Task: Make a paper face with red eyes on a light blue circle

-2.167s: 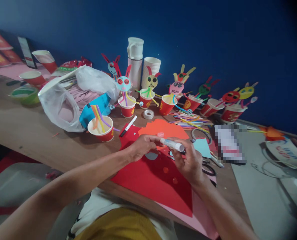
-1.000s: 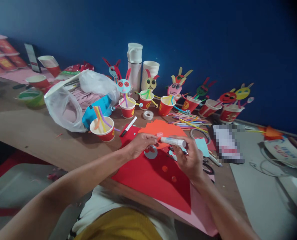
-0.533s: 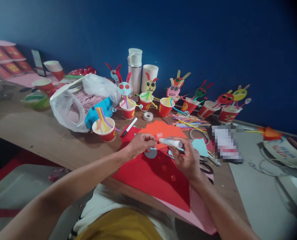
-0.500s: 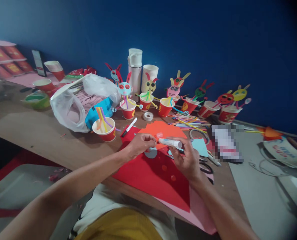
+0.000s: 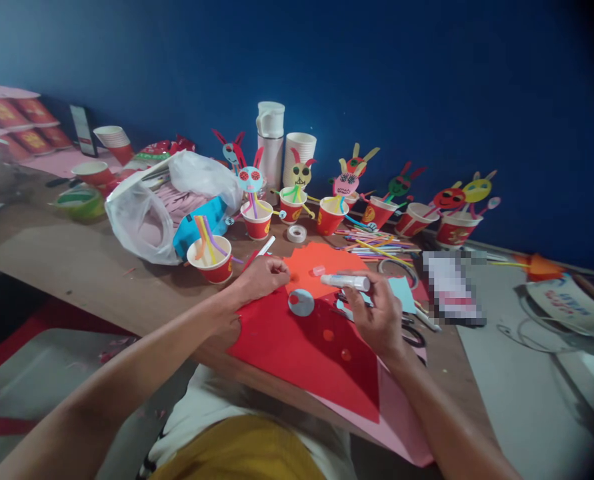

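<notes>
My right hand grips a white glue stick, its tip pointing left over the orange paper. A clear cap lies near that tip. To the left, the fingertips of my left hand are pinched together, and whatever they hold is hidden. Between the hands, a light blue paper disc with a small red dot on it rests on the red sheet. Two small orange-red dots lie on the same sheet, closer to me. Part of a white marker shows behind my left hand.
Red paper cups with straws and rabbit-faced paper heads line the back by the blue wall. A straw-filled cup and a plastic bag stand left. Loose straws, a tape roll and scissors lie around the paper.
My left hand has moved left, away from the glue stick's tip, still pinched. The glue stick has shifted slightly right with my right hand. More of the light blue disc shows.
</notes>
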Available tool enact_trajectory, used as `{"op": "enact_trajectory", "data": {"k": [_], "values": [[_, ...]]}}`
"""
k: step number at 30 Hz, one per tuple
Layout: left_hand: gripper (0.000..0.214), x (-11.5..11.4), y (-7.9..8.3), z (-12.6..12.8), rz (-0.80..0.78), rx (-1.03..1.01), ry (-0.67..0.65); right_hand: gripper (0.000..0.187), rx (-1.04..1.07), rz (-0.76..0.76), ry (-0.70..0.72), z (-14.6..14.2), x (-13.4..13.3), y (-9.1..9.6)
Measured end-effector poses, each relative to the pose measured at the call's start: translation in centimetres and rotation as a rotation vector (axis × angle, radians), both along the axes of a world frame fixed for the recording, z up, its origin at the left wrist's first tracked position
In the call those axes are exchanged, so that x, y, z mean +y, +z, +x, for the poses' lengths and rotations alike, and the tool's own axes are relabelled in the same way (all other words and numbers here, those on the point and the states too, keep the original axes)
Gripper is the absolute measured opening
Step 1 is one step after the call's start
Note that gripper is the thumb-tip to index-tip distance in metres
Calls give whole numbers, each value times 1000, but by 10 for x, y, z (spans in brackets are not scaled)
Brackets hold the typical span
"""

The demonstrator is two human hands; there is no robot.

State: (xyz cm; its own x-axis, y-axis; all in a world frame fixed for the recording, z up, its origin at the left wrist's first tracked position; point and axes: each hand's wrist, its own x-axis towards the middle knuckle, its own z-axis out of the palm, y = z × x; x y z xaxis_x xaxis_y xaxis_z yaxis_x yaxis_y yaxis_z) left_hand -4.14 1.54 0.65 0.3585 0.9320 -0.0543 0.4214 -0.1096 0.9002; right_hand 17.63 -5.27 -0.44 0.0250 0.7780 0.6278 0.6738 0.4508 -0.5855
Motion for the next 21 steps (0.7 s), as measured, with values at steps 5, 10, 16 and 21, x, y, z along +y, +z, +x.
{"op": "enact_trajectory", "data": {"k": [5,10,16,21], "values": [[15,7,4,-9,137,267,-99,20,7,-6,10,0,1,-4],[14,11,-7,-8,191,361,-85,19,-13,8,-1,1,1,-4],[13,17,-16,-11,205,407,-93,18,6,-23,22,0,0,-3],[13,17,-14,-9,184,440,-59,17,-6,-18,12,-1,0,-2]]}}
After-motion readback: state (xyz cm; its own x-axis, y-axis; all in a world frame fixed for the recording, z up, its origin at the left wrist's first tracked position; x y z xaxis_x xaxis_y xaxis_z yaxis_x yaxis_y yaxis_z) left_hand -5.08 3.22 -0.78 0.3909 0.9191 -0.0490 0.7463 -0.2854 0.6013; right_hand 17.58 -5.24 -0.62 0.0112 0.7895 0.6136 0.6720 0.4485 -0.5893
